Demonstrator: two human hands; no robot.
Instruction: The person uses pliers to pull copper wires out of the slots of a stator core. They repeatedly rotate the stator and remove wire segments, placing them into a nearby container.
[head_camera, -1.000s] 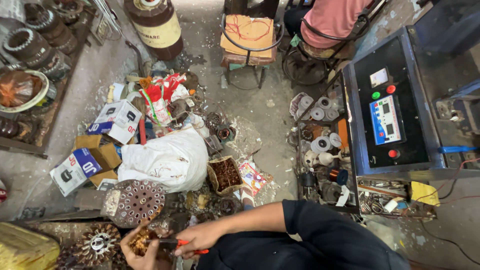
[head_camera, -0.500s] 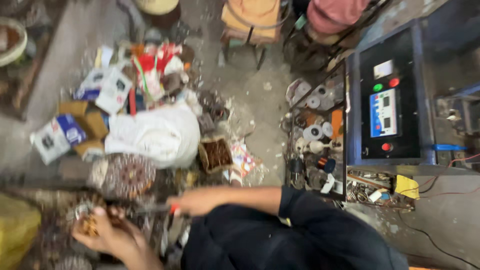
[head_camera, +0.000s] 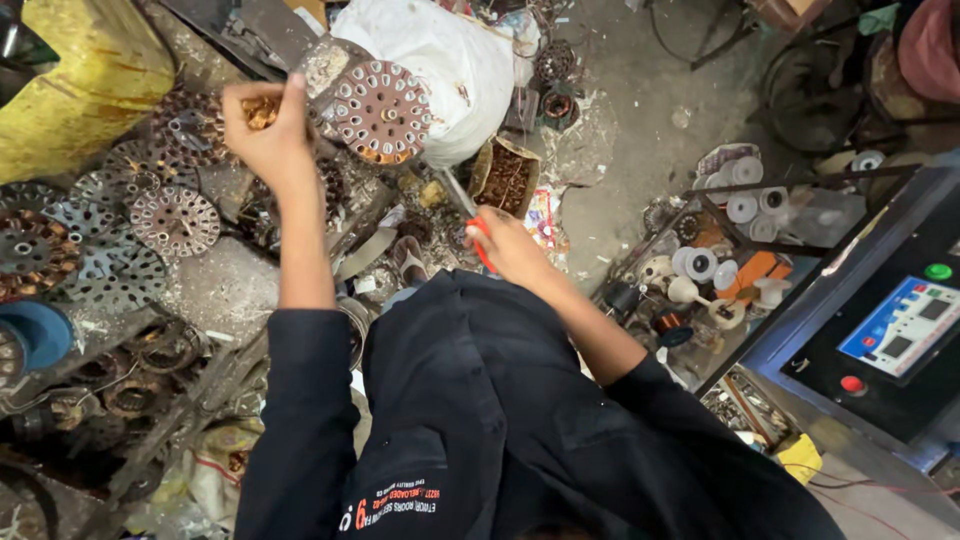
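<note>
From the head camera, the person's left hand (head_camera: 268, 135) is raised in the upper left of the frame, its fingers (head_camera: 292, 100) pinched around a small tangle of copper wire (head_camera: 260, 110), held above a heap of perforated metal discs (head_camera: 165, 215). The right hand (head_camera: 510, 245) sits near the middle of the frame, fingers clenched around red-handled cutters (head_camera: 470, 222) whose metal nose points up and left toward a small open box of brown scrap (head_camera: 505, 178). Between the two hands lies a larger round stator plate (head_camera: 382, 110) leaning against a white sack (head_camera: 450, 60). As a judgement, the wire looks already cut or pulled free of its core and is in hand, while many discs on the floor at left seem still to carry no sorting, so much work appears left. At the right of the frame stands a blue machine with a control panel (head_camera: 900, 330), and beside it a rack of white tape rolls (head_camera: 745, 205).
</note>
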